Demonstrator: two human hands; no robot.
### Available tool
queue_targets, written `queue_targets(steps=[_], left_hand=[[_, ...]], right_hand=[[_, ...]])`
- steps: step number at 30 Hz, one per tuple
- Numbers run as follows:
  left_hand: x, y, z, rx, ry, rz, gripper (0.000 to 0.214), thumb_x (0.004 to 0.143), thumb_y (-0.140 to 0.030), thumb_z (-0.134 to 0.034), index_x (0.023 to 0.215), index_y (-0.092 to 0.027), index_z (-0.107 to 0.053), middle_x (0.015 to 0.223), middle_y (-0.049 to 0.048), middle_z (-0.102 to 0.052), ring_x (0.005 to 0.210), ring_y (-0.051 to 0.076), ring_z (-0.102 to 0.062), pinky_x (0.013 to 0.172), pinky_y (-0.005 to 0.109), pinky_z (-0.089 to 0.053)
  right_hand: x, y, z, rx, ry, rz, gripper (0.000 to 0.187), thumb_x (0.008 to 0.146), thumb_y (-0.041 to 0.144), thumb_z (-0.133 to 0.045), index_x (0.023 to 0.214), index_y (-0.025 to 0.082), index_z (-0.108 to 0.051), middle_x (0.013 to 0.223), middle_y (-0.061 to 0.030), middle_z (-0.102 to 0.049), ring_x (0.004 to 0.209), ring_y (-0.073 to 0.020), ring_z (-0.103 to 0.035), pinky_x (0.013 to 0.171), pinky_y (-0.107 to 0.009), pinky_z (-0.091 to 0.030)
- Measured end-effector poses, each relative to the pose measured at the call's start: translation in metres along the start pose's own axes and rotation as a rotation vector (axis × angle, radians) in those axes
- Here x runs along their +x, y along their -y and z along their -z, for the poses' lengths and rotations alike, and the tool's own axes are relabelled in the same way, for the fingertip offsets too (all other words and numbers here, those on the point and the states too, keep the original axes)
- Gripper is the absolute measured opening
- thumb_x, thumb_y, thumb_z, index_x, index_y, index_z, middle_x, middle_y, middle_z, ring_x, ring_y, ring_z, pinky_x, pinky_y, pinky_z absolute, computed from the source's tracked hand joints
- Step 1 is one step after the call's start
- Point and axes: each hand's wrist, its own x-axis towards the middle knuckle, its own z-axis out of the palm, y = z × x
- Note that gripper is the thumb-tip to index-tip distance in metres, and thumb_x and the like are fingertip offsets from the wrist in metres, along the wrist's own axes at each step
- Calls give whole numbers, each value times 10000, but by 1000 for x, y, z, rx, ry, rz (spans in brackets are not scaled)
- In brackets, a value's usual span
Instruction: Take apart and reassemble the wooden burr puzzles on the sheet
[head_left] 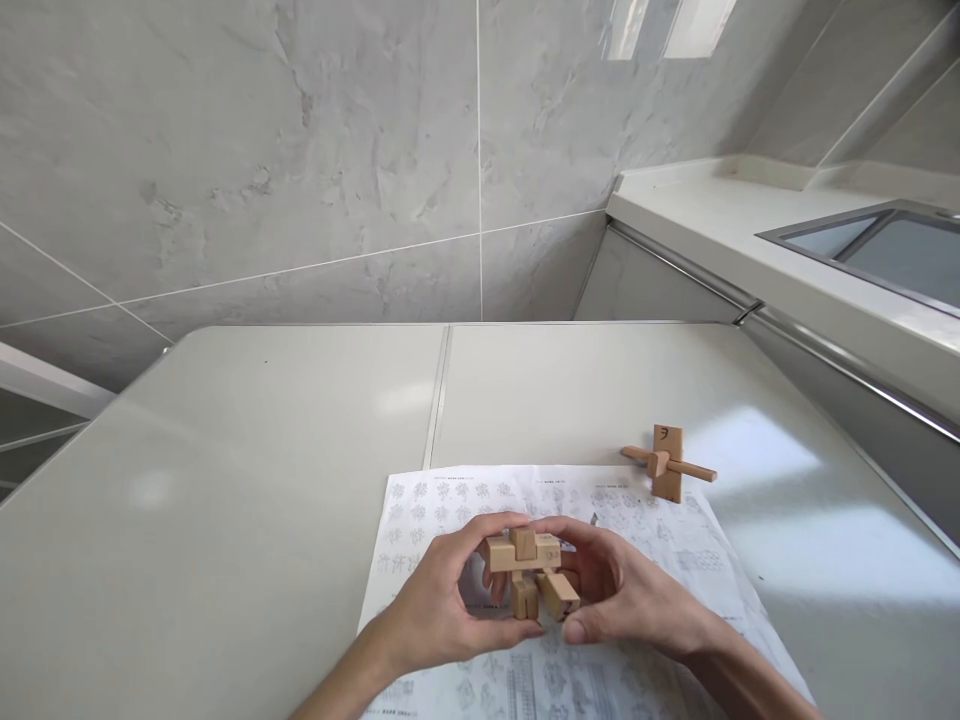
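Between my two hands is a partly joined wooden burr puzzle (pixel 523 554), made of several notched light-wood blocks. My left hand (pixel 450 590) grips it from the left, thumb below near the lower block and fingers over the top. My right hand (pixel 626 585) closes on it from the right, its thumb at the end of a slanting block (pixel 559 594) that bears a dark mark. Some fingers of both hands are hidden behind the blocks. Under the hands lies a printed instruction sheet (pixel 420 530) with rows of small assembly drawings.
Right of the hands, a separate wooden cross-shaped piece (pixel 667 463) with a thin rod rests at the sheet's upper right edge. The white folding table (pixel 262 480) has a centre seam. Beyond stand a grey tiled wall (pixel 300 140) and, at right, a white counter (pixel 690 205).
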Motion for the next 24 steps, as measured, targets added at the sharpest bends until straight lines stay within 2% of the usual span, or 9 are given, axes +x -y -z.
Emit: queue_targets(steps=[2,7,12,15,18,20,22,24], left_hand=[[0,0,-1,16,22,2,754,803,-289,-928,1454,-402,-564,1122,-3,-745,882,175,-692,827,320,-589],[1,3,-2,39,51,-41,759,808,-270,-924,1458,-420,-562,1174,4,-739,849,164,-671,753,288,-578],[0,10,-4,203,16,-188,830,761,-303,-974,1472,-448,-571,1168,17,-660,937,189,-671,829,319,-594],[0,12,-6,231,17,-241,838,759,-313,-979,1480,-439,-570,1262,46,-589,968,186,-682,834,311,-600],[1,10,-6,216,3,-259,803,774,-345,-967,1469,-416,-571,1222,45,-632,989,203,-680,856,326,-586],[2,8,-5,183,-21,-230,784,761,-374,-975,1443,-401,-591,1143,33,-664,957,206,-669,833,323,-574],[3,6,-4,105,-54,-172,769,741,-392,-987,1414,-387,-615,1122,29,-669,865,179,-649,776,304,-563],[3,3,-2,11,-78,-108,748,729,-397,-994,1386,-367,-638,1137,31,-657,762,138,-609,744,299,-558]], right_hand=[[0,-1,1,-2,4,4,727,750,190,-983,1386,267,-636,1181,-75,-749,1144,-259,-707,938,-389,-559],[1,-4,3,14,14,24,711,757,240,-987,1387,269,-658,1134,-67,-770,1090,-252,-729,959,-404,-555],[4,-1,-4,-2,43,-8,677,736,253,-998,1336,244,-684,1099,-57,-764,1025,-244,-740,945,-389,-556],[5,2,-10,-34,9,-22,689,697,256,-1020,1295,239,-677,1092,-47,-750,976,-227,-737,905,-361,-562],[4,2,-14,-45,-25,15,754,668,357,-1043,1291,264,-630,1163,-50,-721,951,-225,-731,901,-372,-570],[2,-1,-16,-112,-60,61,737,728,501,-994,1308,274,-598,1209,-70,-700,917,-221,-723,829,-356,-577],[0,-3,-17,-254,-127,105,598,900,625,-811,1322,273,-576,1181,-88,-699,844,-210,-705,707,-324,-555],[-3,-4,-17,-459,-210,151,438,1046,624,-598,1296,264,-579,1060,-81,-714,779,-206,-680,669,-323,-524]])
